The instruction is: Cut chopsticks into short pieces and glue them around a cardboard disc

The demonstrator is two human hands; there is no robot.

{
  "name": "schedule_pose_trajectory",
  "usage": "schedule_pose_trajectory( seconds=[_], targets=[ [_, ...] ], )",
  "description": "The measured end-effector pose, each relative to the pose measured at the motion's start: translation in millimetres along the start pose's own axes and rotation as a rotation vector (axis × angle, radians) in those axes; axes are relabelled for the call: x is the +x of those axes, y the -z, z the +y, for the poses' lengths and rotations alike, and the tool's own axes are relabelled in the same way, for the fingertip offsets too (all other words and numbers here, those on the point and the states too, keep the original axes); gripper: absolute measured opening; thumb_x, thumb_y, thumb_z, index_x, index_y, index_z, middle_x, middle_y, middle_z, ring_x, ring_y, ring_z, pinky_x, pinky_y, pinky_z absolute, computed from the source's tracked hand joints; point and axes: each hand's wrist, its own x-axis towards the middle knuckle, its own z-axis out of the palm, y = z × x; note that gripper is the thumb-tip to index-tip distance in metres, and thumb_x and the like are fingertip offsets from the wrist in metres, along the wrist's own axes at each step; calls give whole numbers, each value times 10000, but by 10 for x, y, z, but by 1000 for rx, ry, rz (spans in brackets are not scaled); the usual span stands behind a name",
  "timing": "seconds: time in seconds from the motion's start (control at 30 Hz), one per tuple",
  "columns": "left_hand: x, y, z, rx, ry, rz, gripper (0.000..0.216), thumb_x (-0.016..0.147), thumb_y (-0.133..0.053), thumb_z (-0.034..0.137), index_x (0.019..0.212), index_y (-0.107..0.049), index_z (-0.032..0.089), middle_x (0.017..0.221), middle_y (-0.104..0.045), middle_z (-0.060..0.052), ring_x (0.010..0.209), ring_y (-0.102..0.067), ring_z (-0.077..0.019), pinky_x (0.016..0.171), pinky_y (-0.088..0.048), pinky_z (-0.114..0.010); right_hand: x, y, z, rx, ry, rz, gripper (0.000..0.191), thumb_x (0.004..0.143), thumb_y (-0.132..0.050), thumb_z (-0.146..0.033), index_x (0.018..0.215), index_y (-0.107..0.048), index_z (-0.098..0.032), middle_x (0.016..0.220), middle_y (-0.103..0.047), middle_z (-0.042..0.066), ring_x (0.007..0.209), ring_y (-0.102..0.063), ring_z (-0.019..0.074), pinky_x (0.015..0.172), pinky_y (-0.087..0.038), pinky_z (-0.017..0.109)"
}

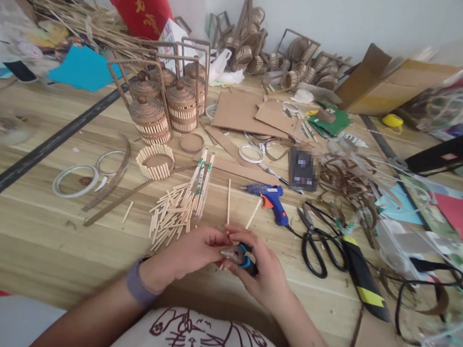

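Observation:
My right hand (262, 264) is wrapped round a pair of pliers (235, 255) with dark blue and black handles, their jaws pointing left. Close against the jaws, my left hand (197, 248) pinches a thin wooden stick (228, 202), which rises upright past the fingers. Its lower end is partly hidden by the hands. Left of the hands lies a heap of short cut sticks (170, 217), with paper-wrapped chopsticks (204, 179) across its top. Another stick (254, 212) leans just beyond my right hand.
A blue glue gun (272, 193), black-handled scissors (316, 244) and a utility knife (367, 280) lie to the right. Behind the heap stand a stick-ringed basket (155, 162) and lidded baskets (149, 119). Tape rolls (76, 181), cardboard (236, 112) and glasses (422, 301) lie around.

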Motion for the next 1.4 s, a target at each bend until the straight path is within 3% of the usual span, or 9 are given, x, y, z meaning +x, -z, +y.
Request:
schedule_pose_trajectory(
  seconds=[0.1, 0.2, 0.3, 0.47, 0.67, 0.83, 1.0, 1.13, 1.4],
  targets=[
    [27, 13, -65, 7, -22, 98, 239, 836, -557, 378, 732, -665, 192, 697, -672, 2, 679, -592, -162, 671, -462, -281, 14, 78, 2, -111, -30, 134, 289, 854, -646, -358, 1100, -542, -246, 1252, -600, 140, 1167, -582, 279, 903, -514, 439],
    [44, 53, -66, 10, -65, 305, 303, 887, -500, 435, 808, -645, 181, 743, -707, -24, 710, -606, -173, 700, -468, -295, -44, 172, 86, -317, -145, 284, 320, 881, -591, -438, 1114, -540, -225, 1069, -630, 125, 1020, -621, 281, 837, -525, 427],
    [34, 82, -24, -38, -79, 459, 292, 885, -506, 443, 884, -626, 176, 778, -730, -42, 749, -617, -188, 698, -471, -303, -176, 209, 220, -536, -228, 254, 338, 929, -495, -462, 1134, -537, -197, 969, -615, 113, 906, -624, 275, 770, -529, 406],
    [5, 54, -17, -58, -121, 394, 298, 896, -501, 445, 854, -624, 177, 746, -729, -37, 725, -609, -175, 722, -470, -306, -406, 83, 345, -837, -235, 171, 458, 946, -383, -532, 1108, -569, -146, 931, -610, 154, 849, -591, 318, 724, -507, 474],
    [-11, 47, -21, -41, -121, 384, 312, 898, -498, 460, 862, -626, 178, 750, -731, -38, 738, -617, -185, 729, -465, -313, -477, 112, 272, -876, -200, 156, 589, 897, -423, -621, 1228, -540, -147, 1132, -613, 196, 1051, -554, 366, 870, -457, 545],
    [-35, 38, -1, -43, -113, 356, 301, 897, -508, 461, 859, -634, 190, 740, -734, -16, 736, -601, -176, 727, -456, -303, 53, 744, 442, -880, -301, 184, 481, 912, -470, -530, 1175, -589, -146, 1083, -669, 175, 1003, -612, 338, 852, -472, 480],
    [-3, 41, -54, -3, -120, 338, 318, 905, -492, 473, 855, -626, 190, 754, -733, -22, 743, -601, -183, 705, -451, -297, 983, 1284, 878, -947, -745, 205, 590, 898, -501, -493, 1317, -487, -78, 1254, -582, 236, 1180, -536, 350, 960, -408, 447],
    [37, 57, -92, -10, -146, 329, 316, 898, -494, 467, 847, -619, 182, 748, -731, -30, 725, -586, -184, 707, -447, -297, 1414, 1334, 1222, -911, -877, 204, 697, 820, -589, -537, 1303, -489, -44, 1271, -546, 280, 1195, -520, 394, 960, -395, 485],
    [42, 21, -23, -62, -82, 317, 299, 861, -497, 455, 798, -599, 181, 723, -723, -34, 722, -574, -184, 703, -444, -288, 1673, 1331, 1579, -847, -1087, 263, 868, 715, -666, -587, 1353, -427, -50, 1335, -491, 302, 1251, -461, 419, 986, -377, 500]
  ],
)
